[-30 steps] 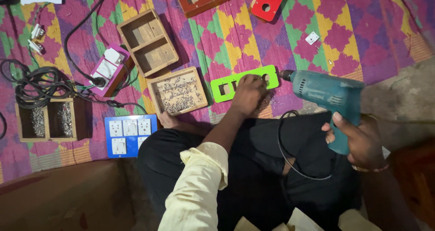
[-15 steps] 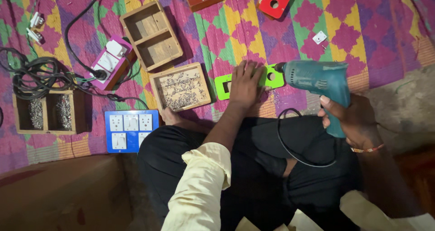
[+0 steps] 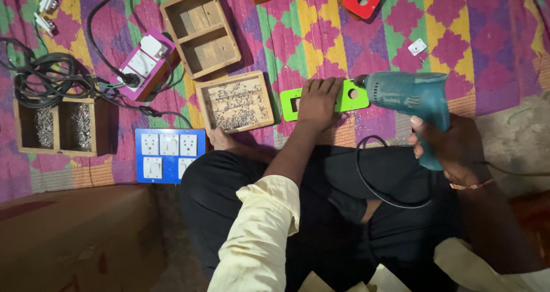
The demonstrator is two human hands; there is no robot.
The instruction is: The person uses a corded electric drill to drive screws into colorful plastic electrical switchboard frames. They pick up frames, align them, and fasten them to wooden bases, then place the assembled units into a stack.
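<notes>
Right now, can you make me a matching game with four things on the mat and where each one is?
Things:
1. green plate
2. teal electric drill
3. blue switch board
4. wooden tray of screws

Places:
A. in the right hand
B. pressed flat under the left hand
C. just left of the green plate
D. below and left of the tray of screws, near the person's knee

Pairs: 1-B, 2-A, 3-D, 4-C
</notes>
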